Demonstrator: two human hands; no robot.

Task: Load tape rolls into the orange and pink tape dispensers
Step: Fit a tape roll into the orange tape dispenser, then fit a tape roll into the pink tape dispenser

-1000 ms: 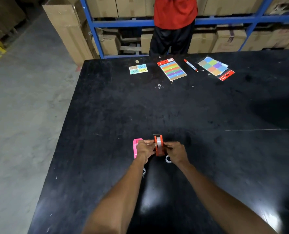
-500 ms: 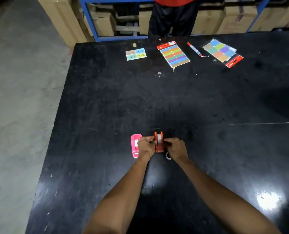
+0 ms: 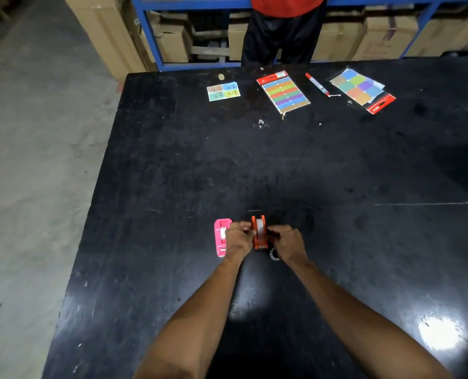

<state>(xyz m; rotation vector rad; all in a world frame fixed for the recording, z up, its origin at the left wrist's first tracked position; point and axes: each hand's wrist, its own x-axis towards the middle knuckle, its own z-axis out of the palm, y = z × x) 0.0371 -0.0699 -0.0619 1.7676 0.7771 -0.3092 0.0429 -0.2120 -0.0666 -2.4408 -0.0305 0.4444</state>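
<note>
Orange dispenser (image 3: 259, 232) sits upright between both hands; left hand (image 3: 238, 237) and right hand (image 3: 287, 240) pinch its sides, pink dispenser (image 3: 221, 236) just left.

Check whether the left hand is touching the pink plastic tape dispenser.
Cannot tell. In the head view the left hand overlaps the pink plastic tape dispenser's right edge, hiding any gap; its fingers reach to the orange tape dispenser.

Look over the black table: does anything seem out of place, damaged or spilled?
A small ring-shaped part lies loose by the right hand, beside the orange dispenser. White scraps litter the table. Nothing looks damaged.
</note>
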